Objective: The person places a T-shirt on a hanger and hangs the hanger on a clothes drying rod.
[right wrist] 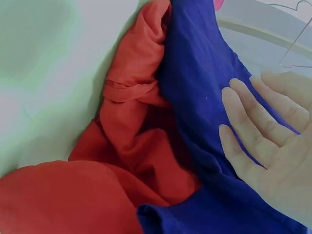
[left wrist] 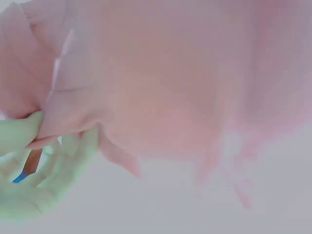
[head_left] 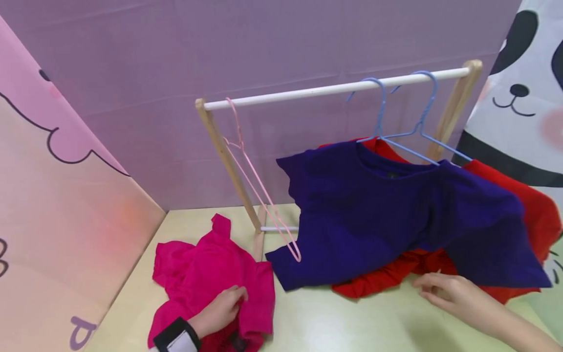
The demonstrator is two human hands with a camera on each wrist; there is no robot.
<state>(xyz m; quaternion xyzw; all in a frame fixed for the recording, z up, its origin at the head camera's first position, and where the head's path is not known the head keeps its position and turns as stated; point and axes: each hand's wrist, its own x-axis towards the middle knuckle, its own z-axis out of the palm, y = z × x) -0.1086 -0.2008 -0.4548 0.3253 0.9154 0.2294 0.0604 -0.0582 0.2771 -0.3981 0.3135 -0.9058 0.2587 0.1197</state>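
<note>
A bright pink shirt point(head_left: 211, 269) lies crumpled on the table at the left. My left hand point(head_left: 222, 308) pinches its cloth; in the left wrist view the thumb and fingers of that hand point(left wrist: 44, 161) close on a fold of the pale-looking shirt point(left wrist: 161, 87). My right hand point(head_left: 453, 293) is just below the hem of a dark blue T-shirt point(head_left: 365, 210), holding nothing. In the right wrist view its fingers point(right wrist: 253, 117) are loosely extended beside the blue cloth point(right wrist: 195, 87); whether they touch it, I cannot tell. A red shirt point(head_left: 536, 210) hangs behind the blue one.
A small garment rack with a white rail point(head_left: 308, 93) stands at the back. An unloaded pink hanger point(head_left: 259, 181) dangles at its left end. Two blue hangers point(head_left: 381, 105) carry the shirts at the right. Printed cloth walls point(head_left: 145, 122) surround the table point(head_left: 316, 318).
</note>
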